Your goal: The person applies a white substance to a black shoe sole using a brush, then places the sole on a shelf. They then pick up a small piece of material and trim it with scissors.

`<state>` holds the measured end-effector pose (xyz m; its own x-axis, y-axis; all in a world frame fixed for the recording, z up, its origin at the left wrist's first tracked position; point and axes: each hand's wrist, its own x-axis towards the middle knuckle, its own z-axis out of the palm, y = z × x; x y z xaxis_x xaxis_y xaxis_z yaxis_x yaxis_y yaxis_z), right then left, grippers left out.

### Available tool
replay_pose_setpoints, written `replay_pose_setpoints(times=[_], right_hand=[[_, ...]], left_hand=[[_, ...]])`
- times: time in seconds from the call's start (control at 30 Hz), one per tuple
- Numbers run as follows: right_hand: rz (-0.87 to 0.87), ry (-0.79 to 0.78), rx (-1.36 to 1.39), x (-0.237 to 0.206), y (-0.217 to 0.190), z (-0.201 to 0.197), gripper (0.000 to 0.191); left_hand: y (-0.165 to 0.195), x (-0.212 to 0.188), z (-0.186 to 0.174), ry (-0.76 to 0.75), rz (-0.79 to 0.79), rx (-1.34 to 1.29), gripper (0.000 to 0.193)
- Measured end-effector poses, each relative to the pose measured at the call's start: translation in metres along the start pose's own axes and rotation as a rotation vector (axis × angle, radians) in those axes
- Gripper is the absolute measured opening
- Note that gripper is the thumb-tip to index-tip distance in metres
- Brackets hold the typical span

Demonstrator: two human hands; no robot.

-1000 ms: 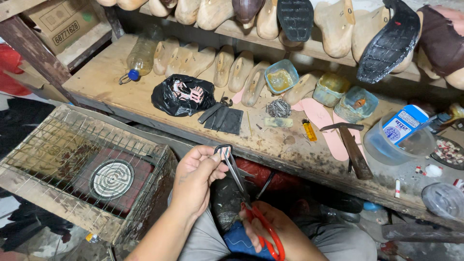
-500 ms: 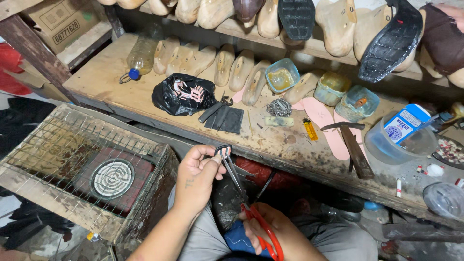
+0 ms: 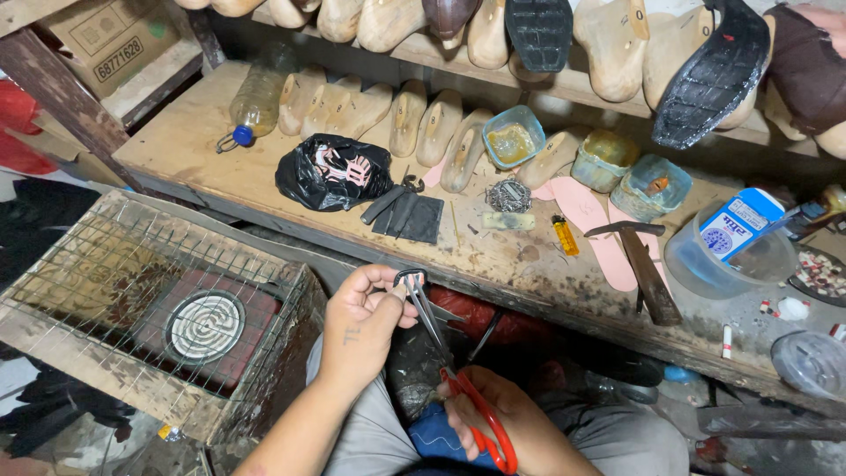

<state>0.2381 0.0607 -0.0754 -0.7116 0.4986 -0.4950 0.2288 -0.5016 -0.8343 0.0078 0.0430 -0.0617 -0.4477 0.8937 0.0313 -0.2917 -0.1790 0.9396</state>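
My left hand (image 3: 361,322) pinches the top of a thin dark strip of material (image 3: 407,280), holding it up in front of the workbench edge. My right hand (image 3: 507,423) grips red-handled scissors (image 3: 458,388); their long metal blades point up toward the strip beside my left thumb. A dark shoe piece (image 3: 414,366) rests on my lap between the two hands, partly hidden by them.
A wooden workbench (image 3: 220,167) carries wooden shoe lasts (image 3: 423,123), a black plastic bag (image 3: 333,172), a plastic bottle (image 3: 256,101), small tubs, pink insoles (image 3: 592,220) and a hammer (image 3: 648,264). A wire-covered box with a coil heater (image 3: 204,326) stands at my left.
Both hands have stayed almost in place. The scissors have shifted slightly along the strip that my left hand holds.
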Motion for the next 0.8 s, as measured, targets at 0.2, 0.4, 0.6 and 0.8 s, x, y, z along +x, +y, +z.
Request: replay_pose_setpoints(times=[0.2, 0.4, 0.6, 0.8], right_hand=[[0.0, -0.013, 0.036, 0.001, 0.003, 0.0, 0.03], [0.05, 0.01, 0.129, 0.005, 0.008, 0.001, 0.029], [-0.059, 0.006, 0.024, 0.009, 0.014, 0.007, 0.03], [-0.574, 0.318, -0.688, 0.006, -0.004, -0.011, 0.036]], left_hand=[[-0.005, 0.001, -0.004, -0.024, 0.043, -0.022, 0.02], [-0.01, -0.002, -0.006, -0.072, 0.06, 0.026, 0.017], [-0.015, -0.001, -0.001, 0.028, -0.013, 0.022, 0.018], [-0.012, 0.011, -0.02, 0.177, 0.022, 0.117, 0.012]])
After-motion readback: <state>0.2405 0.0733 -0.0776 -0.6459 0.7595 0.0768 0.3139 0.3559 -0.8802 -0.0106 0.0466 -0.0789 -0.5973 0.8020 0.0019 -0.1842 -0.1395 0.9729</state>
